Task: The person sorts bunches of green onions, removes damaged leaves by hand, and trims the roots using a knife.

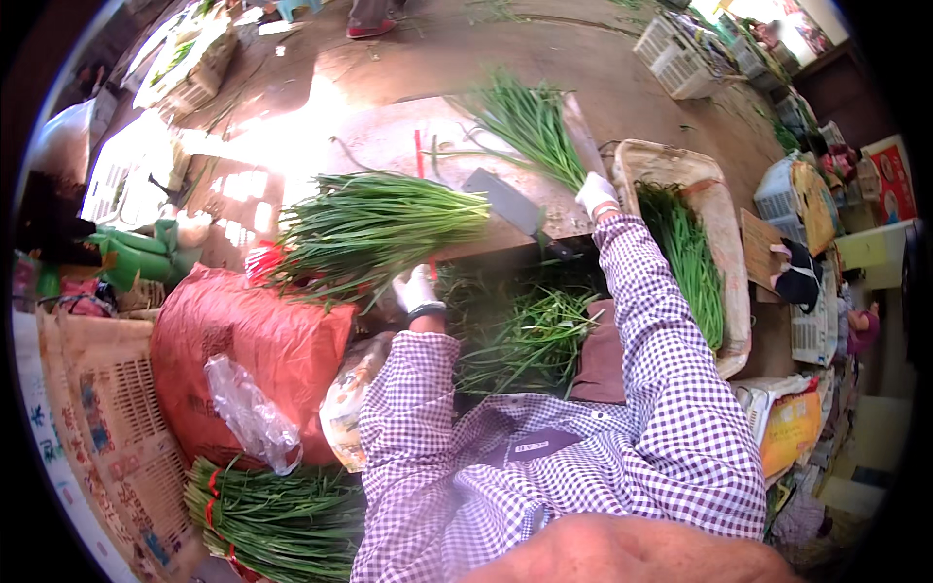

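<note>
My right hand [598, 195], in a white glove, grips the pale base of a loose bunch of long green leaves [528, 124], apparently Chinese chives, on the right of a low work board [466, 138]. A larger bunch of chives [386, 211] lies crosswise on the board's left part. My left hand [417, 293], also gloved, is at that bunch's near edge; its fingers are too unclear to show whether they hold anything. Between the bunches lies a cleaver [503, 200], handle towards me. A red strip [419, 153] runs partly under the larger bunch.
A plastic crate [736, 313] of chives [685, 255] stands right of the board. Loose leaves [525, 335] lie before me. To the left are a red sack [240, 350], a clear plastic bag [255, 415] and chives tied with red bands [284, 517]. Another person's shoe [370, 30] shows far ahead.
</note>
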